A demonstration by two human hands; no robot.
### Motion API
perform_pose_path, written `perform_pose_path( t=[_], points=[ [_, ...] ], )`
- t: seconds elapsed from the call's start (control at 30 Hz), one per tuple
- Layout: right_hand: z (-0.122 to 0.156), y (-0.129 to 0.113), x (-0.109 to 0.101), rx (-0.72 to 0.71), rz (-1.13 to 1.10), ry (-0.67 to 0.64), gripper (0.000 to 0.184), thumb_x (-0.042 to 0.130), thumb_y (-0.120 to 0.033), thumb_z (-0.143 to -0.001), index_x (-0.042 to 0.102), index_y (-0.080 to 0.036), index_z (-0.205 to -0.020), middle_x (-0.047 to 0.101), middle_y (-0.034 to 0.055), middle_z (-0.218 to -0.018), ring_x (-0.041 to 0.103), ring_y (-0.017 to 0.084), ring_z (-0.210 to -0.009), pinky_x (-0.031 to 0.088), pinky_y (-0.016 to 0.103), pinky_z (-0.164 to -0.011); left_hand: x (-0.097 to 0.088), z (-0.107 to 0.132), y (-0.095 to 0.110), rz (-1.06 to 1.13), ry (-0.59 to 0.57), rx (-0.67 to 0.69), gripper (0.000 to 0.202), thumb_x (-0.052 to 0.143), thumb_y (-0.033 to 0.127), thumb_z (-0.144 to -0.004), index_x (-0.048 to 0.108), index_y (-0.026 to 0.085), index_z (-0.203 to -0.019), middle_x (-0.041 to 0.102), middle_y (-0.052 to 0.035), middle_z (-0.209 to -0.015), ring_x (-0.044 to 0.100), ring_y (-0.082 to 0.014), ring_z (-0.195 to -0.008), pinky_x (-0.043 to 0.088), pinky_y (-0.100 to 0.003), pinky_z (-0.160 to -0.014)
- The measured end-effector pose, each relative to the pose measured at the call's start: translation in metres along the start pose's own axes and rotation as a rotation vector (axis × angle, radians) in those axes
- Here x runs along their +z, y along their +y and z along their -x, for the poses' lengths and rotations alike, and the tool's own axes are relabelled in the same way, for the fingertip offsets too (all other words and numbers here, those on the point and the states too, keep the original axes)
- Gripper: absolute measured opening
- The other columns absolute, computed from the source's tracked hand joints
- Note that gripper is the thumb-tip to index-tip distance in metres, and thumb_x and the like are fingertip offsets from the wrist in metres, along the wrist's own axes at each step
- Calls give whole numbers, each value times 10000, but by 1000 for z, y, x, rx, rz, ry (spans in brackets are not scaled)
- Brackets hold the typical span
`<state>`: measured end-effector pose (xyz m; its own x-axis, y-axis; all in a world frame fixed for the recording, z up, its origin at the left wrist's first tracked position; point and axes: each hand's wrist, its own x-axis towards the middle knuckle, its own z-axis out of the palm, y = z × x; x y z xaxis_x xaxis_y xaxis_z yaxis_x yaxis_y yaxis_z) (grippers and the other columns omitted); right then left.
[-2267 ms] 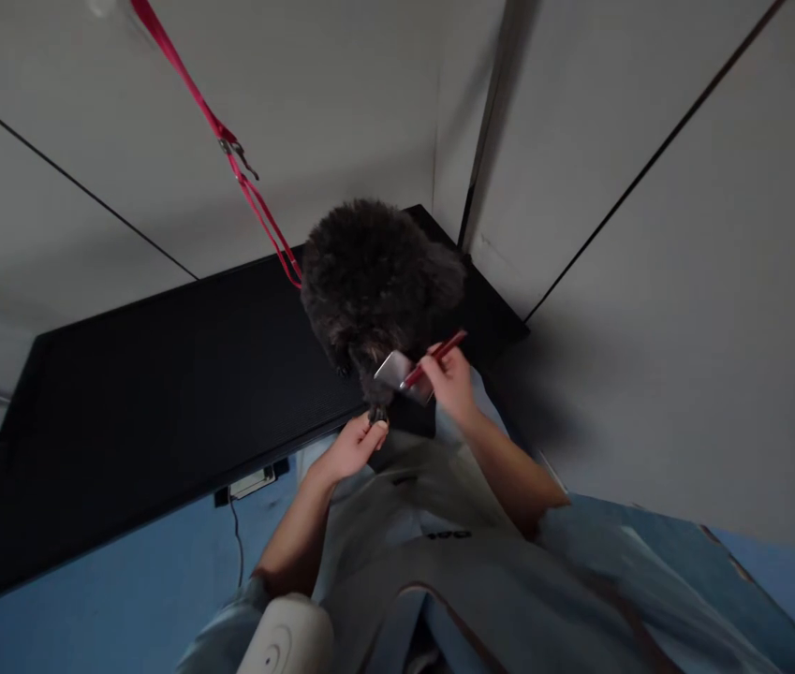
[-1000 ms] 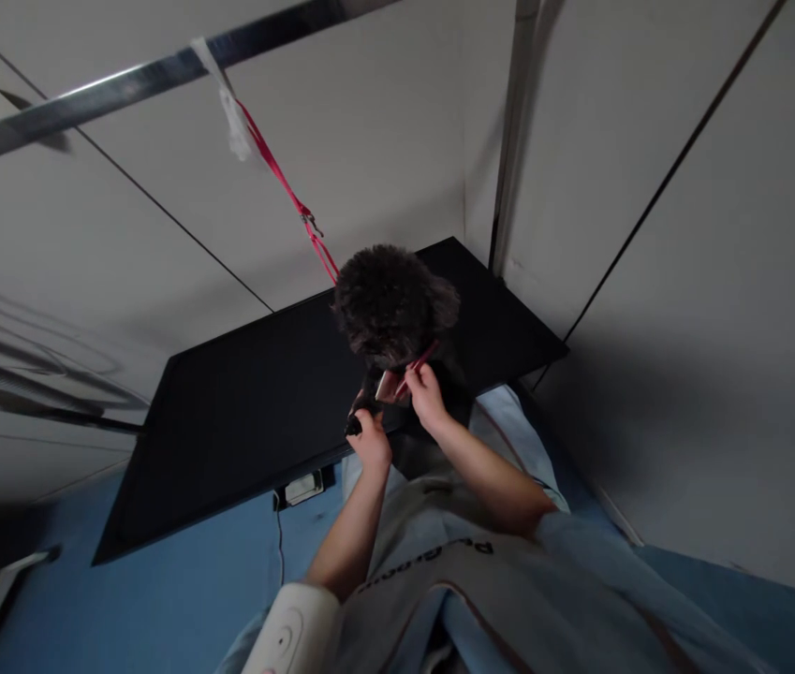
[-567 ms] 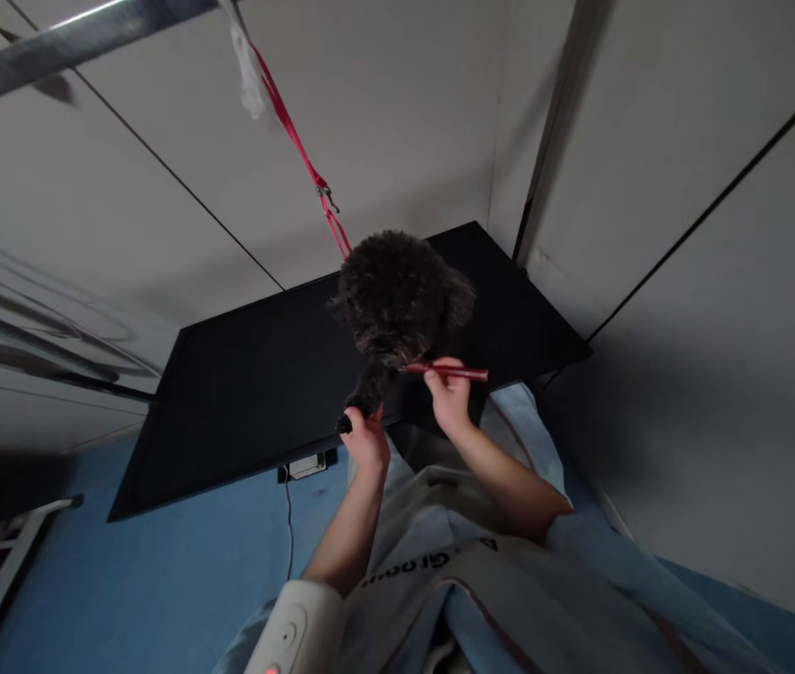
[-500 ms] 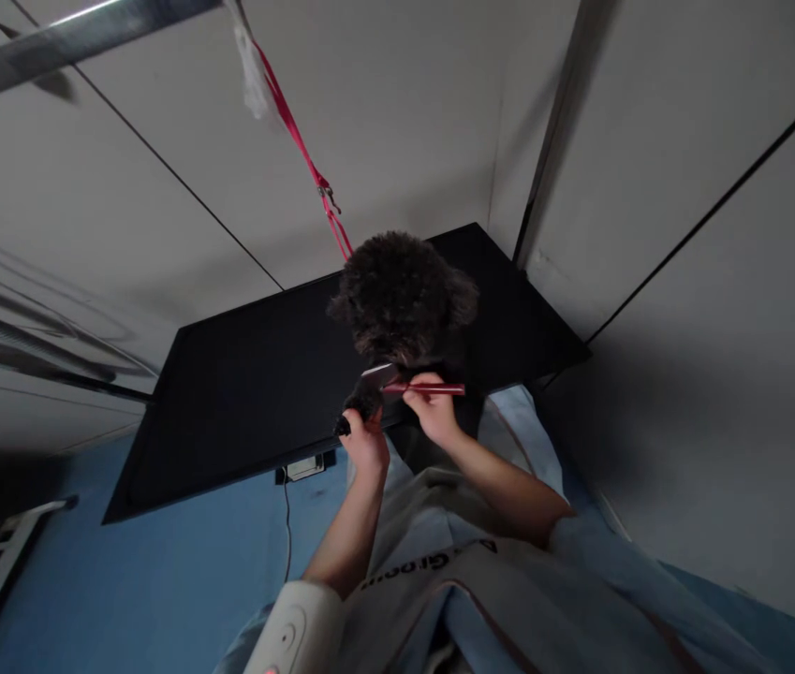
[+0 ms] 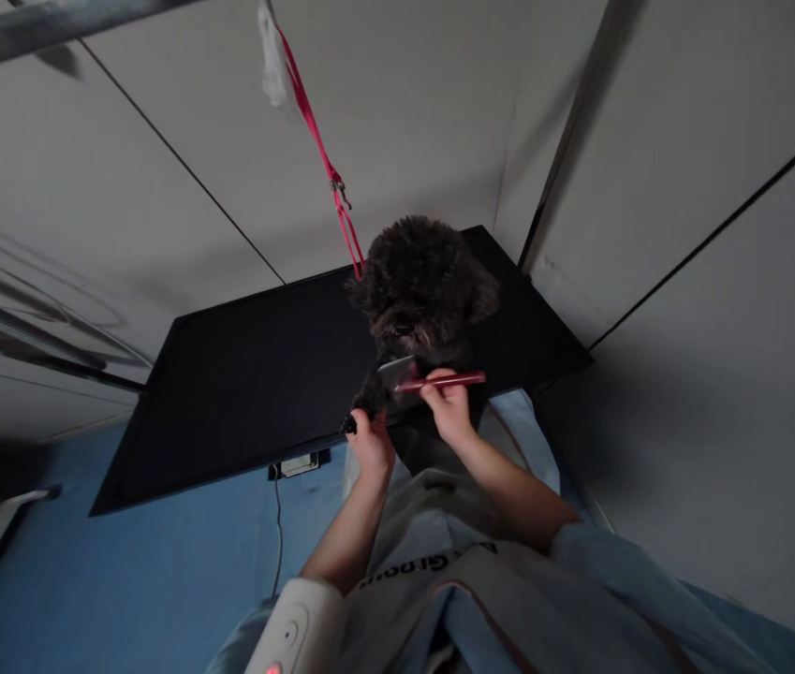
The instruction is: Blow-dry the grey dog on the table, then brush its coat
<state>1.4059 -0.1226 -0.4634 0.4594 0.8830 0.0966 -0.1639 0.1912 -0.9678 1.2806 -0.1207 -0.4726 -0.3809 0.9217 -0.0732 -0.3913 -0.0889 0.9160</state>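
Observation:
A small black curly dog [image 5: 426, 285] sits at the near right corner of a black table [image 5: 242, 374], tied by a red leash [image 5: 323, 159] that runs up to an overhead bar. My left hand [image 5: 371, 442] is closed around the dog's front paw [image 5: 361, 410] at the table edge. My right hand [image 5: 448, 404] grips a brush with a red handle [image 5: 443, 380]. The brush's metal head [image 5: 397, 372] rests on the dog's raised leg, just below its chin.
White wall panels with dark seams stand behind and to the right. A socket box with a cable [image 5: 293, 464] hangs under the table edge above a blue floor. A white device [image 5: 291, 632] sits at my chest. A grey apron covers my front.
The brush stroked along the dog's leg, its handle swinging from tilted to level. The dog raised its head a little. My left hand kept hold of the paw. The view shifted.

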Motion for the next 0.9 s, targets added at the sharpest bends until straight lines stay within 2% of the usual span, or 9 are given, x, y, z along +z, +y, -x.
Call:
perform_pose_path(
  t=[0.07,0.2,0.33,0.47,0.6,0.7,0.73,0.83,0.9],
  points=[
    [0,-1,1,67,-15,-82,290,619,-430,-714,506,-200,-851,539,-12,-718,521,128,-634,453,266,-624,1,1,1,7,6,-2,382,479,505,-842,581,195,-1040,611,-113,-1209,607,-218,-1073,523,-358,-849],
    [3,-3,3,-35,-3,116,295,609,-437,-722,492,-202,-856,551,9,-795,537,138,-728,458,267,-679,2,4,5,112,-47,-26,312,529,451,-826,596,216,-1019,620,-85,-1205,606,-213,-1083,504,-386,-898],
    [6,0,6,100,-76,-99,305,613,-441,-718,492,-206,-869,521,-26,-686,515,117,-598,443,253,-590,1,4,10,109,-72,-39,340,545,485,-807,625,203,-980,666,-79,-1109,623,-227,-1051,501,-406,-895],
    [4,1,8,37,-112,97,320,586,-455,-741,454,-217,-909,498,-49,-649,496,102,-559,425,242,-568,2,4,14,157,-85,-69,348,594,482,-770,647,200,-967,671,-78,-1100,625,-227,-1039,501,-399,-892],
    [3,1,10,135,-105,-140,310,595,-450,-742,477,-204,-892,438,-84,-534,436,83,-472,371,220,-501,5,3,16,167,-31,-86,385,631,495,-735,653,152,-908,693,-100,-1010,650,-232,-963,510,-384,-855],
    [2,1,11,71,-125,73,311,571,-456,-757,458,-212,-912,443,-89,-542,446,82,-481,387,224,-528,5,3,15,178,-33,-54,368,622,479,-747,648,176,-953,682,-88,-1062,639,-225,-1000,508,-373,-863],
    [3,2,12,64,-129,69,304,568,-452,-763,458,-213,-914,449,-89,-539,453,83,-484,394,226,-534,5,2,14,174,-42,-47,350,616,474,-755,647,183,-948,684,-80,-1056,641,-217,-996,508,-367,-865],
    [6,2,15,144,-140,-160,292,582,-436,-762,485,-200,-904,467,-86,-505,466,89,-465,396,228,-517,3,3,12,145,-50,-28,310,591,467,-781,644,185,-899,699,-63,-983,656,-196,-947,512,-349,-857],
    [6,1,16,141,-153,-116,300,594,-430,-753,485,-194,-904,485,-85,-500,475,89,-460,398,227,-518,2,3,13,144,-65,-16,309,589,462,-787,641,186,-915,694,-62,-1012,647,-201,-976,512,-357,-863]
  ],
)
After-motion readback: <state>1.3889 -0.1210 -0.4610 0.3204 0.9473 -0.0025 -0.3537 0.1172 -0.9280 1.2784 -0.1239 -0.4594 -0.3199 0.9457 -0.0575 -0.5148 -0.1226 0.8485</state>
